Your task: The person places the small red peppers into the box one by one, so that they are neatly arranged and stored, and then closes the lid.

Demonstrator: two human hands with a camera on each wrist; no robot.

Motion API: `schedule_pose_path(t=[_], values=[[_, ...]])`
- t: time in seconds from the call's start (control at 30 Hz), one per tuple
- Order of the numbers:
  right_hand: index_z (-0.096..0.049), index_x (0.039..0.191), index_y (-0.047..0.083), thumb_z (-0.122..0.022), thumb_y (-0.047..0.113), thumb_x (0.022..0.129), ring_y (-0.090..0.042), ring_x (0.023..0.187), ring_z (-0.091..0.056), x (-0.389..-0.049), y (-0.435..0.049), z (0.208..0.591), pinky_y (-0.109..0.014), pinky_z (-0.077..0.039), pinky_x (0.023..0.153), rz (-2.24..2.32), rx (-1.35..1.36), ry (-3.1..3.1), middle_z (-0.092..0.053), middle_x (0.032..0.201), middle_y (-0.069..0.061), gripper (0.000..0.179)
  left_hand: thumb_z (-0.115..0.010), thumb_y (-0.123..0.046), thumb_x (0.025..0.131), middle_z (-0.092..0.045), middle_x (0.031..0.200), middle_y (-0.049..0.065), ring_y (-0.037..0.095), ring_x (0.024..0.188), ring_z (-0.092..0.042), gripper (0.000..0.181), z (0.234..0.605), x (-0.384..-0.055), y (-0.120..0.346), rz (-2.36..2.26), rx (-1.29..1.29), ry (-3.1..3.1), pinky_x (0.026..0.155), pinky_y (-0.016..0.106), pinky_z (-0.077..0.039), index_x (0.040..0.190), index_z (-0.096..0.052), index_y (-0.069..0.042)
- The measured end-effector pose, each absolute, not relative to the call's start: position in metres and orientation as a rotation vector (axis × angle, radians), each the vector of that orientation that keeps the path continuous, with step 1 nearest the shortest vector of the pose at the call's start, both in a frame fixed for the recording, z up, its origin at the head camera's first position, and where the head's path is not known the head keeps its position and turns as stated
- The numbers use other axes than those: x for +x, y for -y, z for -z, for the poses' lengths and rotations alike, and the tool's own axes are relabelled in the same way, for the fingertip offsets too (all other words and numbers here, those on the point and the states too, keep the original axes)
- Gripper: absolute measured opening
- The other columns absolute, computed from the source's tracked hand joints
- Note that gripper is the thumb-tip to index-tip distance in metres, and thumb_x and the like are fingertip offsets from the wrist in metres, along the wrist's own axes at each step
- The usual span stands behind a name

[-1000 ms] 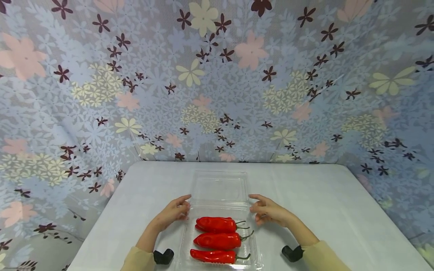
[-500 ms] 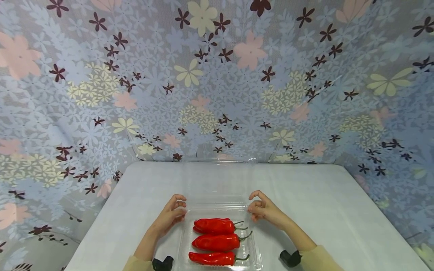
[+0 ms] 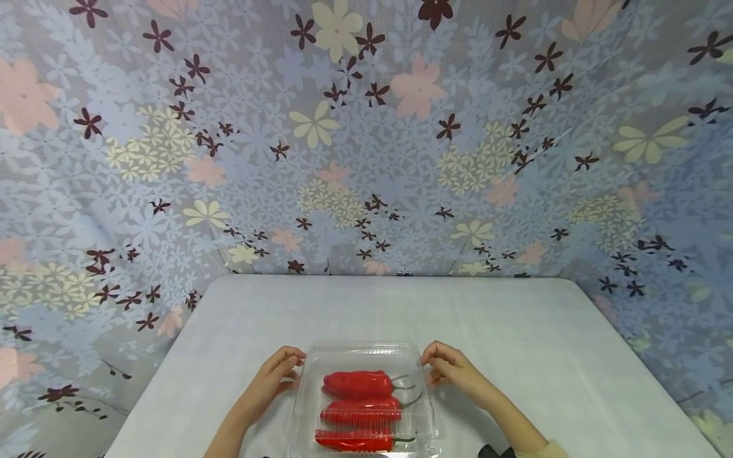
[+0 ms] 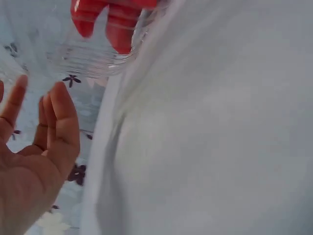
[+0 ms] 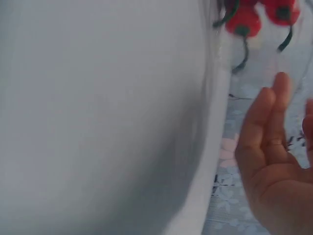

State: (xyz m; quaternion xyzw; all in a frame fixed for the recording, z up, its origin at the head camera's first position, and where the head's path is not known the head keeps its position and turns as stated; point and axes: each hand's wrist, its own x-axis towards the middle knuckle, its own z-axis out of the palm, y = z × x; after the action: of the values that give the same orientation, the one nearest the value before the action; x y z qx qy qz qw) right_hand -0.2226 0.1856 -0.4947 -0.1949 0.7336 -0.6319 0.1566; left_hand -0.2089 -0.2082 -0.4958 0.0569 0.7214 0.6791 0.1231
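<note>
Three red peppers (image 3: 357, 384) with green stems lie side by side in a clear plastic clamshell box (image 3: 292, 426). Its transparent lid (image 3: 366, 356) is over them; I cannot tell whether the near edge meets the base. My left hand (image 3: 268, 385) is at the box's left side, fingertips at the lid's edge. On the opposite side, my right hand (image 3: 460, 375) has its fingertips at the right edge. In the wrist views, the left fingers (image 4: 62, 115) and right fingers (image 5: 257, 122) are fairly straight, pointing toward the box.
A white-covered table (image 3: 515, 324) carries the box near its front edge. Behind it hangs a flowered curtain (image 3: 366, 159). A black strap piece (image 3: 495, 451) sits by the right wrist.
The lid has swung up from lying flat behind the base and come forward over the peppers. Both hands have stayed at its sides, moving slightly nearer.
</note>
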Motion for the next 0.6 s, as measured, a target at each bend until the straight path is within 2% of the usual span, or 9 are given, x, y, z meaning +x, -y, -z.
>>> schedule_pose_path(t=[0.17, 0.37, 0.43, 0.53, 0.6], values=[[-0.052, 0.119, -0.004, -0.043, 0.016, 0.101, -0.029, 0.077, -0.065, -0.188, -0.188, 0.489, -0.038, -0.056, 0.067, 1.773, -0.574, -2.167, -0.056, 0.112, -0.018, 0.028, -0.046, -0.029, 0.1, -0.049, 0.118, 0.016, 0.022, 0.087, -0.053, 0.048, 0.486, -0.175, 0.21, -1.83, 0.187, -2.196, 0.075, 0.031, -0.052, 0.14, -0.042, -0.003], [-0.05, 0.125, -0.003, -0.043, 0.019, 0.101, -0.025, 0.078, -0.065, -0.147, -0.185, 0.483, -0.035, -0.056, 0.065, 1.733, -0.485, -2.189, -0.055, 0.115, -0.021, 0.033, -0.047, -0.03, 0.099, -0.047, 0.127, 0.025, 0.026, 0.093, -0.059, 0.055, 0.487, -0.138, 0.207, -1.736, 0.204, -2.248, 0.078, 0.038, -0.053, 0.145, -0.034, -0.004], [-0.049, 0.126, -0.003, -0.046, 0.022, 0.1, -0.024, 0.078, -0.064, -0.135, -0.182, 0.484, -0.035, -0.056, 0.065, 1.729, -0.41, -2.182, -0.057, 0.11, -0.018, 0.036, -0.049, -0.03, 0.098, -0.05, 0.122, 0.024, 0.025, 0.087, -0.061, 0.055, 0.491, -0.128, 0.204, -1.708, 0.183, -2.289, 0.073, 0.037, -0.055, 0.145, -0.035, -0.003], [-0.045, 0.129, -0.005, -0.052, 0.025, 0.097, -0.023, 0.074, -0.065, -0.118, -0.175, 0.489, -0.032, -0.055, 0.062, 1.734, -0.294, -2.177, -0.062, 0.097, -0.011, 0.044, -0.05, -0.028, 0.097, -0.055, 0.104, 0.015, 0.019, 0.07, -0.062, 0.054, 0.498, -0.116, 0.199, -1.686, 0.152, -2.35, 0.061, 0.031, -0.054, 0.142, -0.039, 0.0], [-0.039, 0.131, -0.008, -0.056, 0.025, 0.095, -0.021, 0.072, -0.065, -0.109, -0.169, 0.494, -0.03, -0.055, 0.06, 1.781, -0.239, -2.144, -0.063, 0.087, -0.009, 0.051, -0.05, -0.024, 0.098, -0.055, 0.09, 0.007, 0.013, 0.06, -0.059, 0.048, 0.504, -0.111, 0.197, -1.705, 0.196, -2.362, 0.053, 0.027, -0.051, 0.143, -0.042, -0.01]])
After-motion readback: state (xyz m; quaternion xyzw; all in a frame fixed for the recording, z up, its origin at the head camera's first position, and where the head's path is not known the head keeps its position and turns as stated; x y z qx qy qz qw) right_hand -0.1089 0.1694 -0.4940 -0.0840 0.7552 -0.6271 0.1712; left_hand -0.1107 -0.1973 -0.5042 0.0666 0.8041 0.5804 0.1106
